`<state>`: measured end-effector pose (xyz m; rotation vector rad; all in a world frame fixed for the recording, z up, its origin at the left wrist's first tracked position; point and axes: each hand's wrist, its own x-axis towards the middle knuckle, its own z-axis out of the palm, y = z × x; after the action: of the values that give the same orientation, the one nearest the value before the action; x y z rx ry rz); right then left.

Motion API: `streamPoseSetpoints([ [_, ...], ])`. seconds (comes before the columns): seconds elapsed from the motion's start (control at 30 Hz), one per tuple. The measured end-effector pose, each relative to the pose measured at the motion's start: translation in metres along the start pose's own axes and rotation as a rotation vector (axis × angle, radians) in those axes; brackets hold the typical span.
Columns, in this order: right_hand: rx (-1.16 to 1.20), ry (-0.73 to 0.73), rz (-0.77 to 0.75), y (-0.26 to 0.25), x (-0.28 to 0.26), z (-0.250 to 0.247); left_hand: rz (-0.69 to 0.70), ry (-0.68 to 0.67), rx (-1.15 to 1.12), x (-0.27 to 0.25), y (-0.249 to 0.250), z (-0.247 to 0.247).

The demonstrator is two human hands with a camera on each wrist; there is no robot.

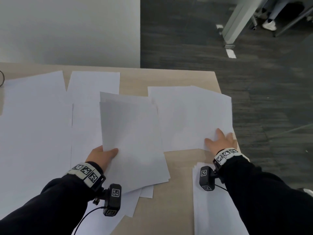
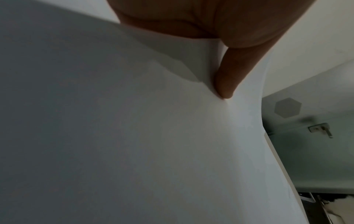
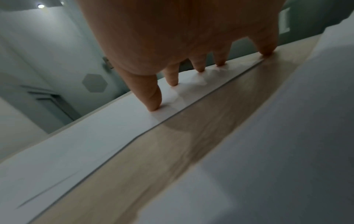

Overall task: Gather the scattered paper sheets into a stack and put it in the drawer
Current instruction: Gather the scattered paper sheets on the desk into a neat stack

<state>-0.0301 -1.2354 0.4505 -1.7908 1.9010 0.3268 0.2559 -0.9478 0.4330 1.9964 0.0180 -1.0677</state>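
Observation:
White paper sheets lie scattered over a light wooden table (image 1: 179,165). My left hand (image 1: 103,154) pinches the near corner of a few gathered sheets (image 1: 130,126), lifted a little off the table; the thumb (image 2: 228,78) presses on top of the paper (image 2: 153,136). My right hand (image 1: 221,140) lies flat with fingers spread on the near right corner of a pair of overlapping sheets (image 1: 189,116) at the table's right edge. Its fingertips (image 3: 153,106) press on that paper (image 3: 95,136). The drawer is not in view.
More sheets cover the left half of the table (image 1: 33,124) and lie under my right forearm (image 1: 215,209). The table's right edge (image 1: 225,106) drops to dark carpet (image 1: 262,99). A white wall (image 1: 67,31) stands behind the table. A desk leg (image 1: 235,22) is at the far right.

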Motion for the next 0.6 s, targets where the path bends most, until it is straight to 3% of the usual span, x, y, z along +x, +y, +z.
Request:
streamPoseSetpoints([
  [0.17, -0.169, -0.082, -0.223, -0.022, -0.01, 0.012, -0.008, 0.003, 0.024, 0.002, 0.001, 0.006],
  [0.33, -0.188, -0.094, -0.342, -0.051, -0.029, 0.026, -0.008, -0.005, -0.004, 0.003, 0.002, 0.005],
  [0.43, -0.12, -0.005, -0.299, -0.061, -0.029, 0.025, -0.021, -0.024, -0.041, 0.003, 0.003, 0.003],
  [0.6, 0.049, 0.054, -0.051, -0.059, -0.014, 0.018, -0.062, -0.016, -0.211, 0.003, 0.0, -0.006],
])
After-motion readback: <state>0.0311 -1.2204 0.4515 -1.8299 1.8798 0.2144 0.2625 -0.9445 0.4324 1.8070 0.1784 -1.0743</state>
